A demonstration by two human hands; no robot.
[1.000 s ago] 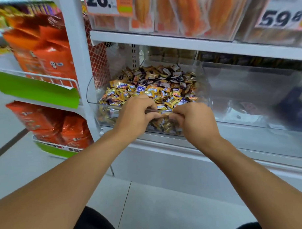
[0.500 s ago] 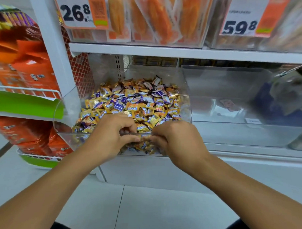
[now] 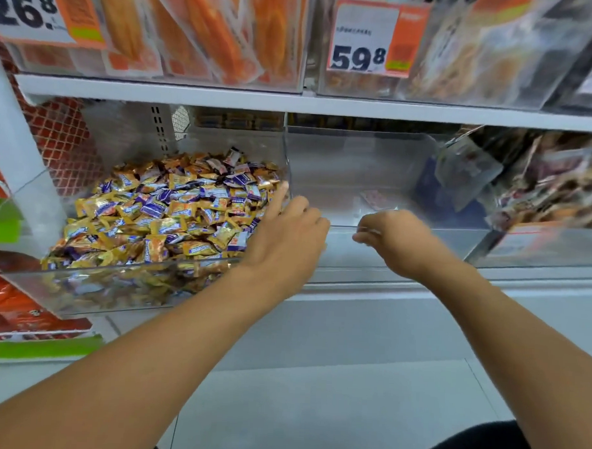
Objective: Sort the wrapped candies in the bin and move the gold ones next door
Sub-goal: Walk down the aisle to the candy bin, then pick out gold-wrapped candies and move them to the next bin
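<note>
- Your left grip [image 3: 289, 237]: over the right end of the candy bin [image 3: 124, 285], forefinger stretched toward the wrapped candies [image 3: 167, 213].
- Your right grip [image 3: 393, 239]: fingers curled, above the front rim of the neighbouring clear bin [image 3: 357, 159]; contents indiscernible through blur.
- Candies: gold and purple wrappers, heaped together.
- Price tags [image 3: 364, 42] on the shelf [image 3: 292, 103] above read 26.8 and 59.8.

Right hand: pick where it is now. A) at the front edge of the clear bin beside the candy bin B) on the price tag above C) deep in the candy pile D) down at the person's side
A: the right hand hangs at the front lip of the neighbouring clear bin, right of the candy bin.
</note>
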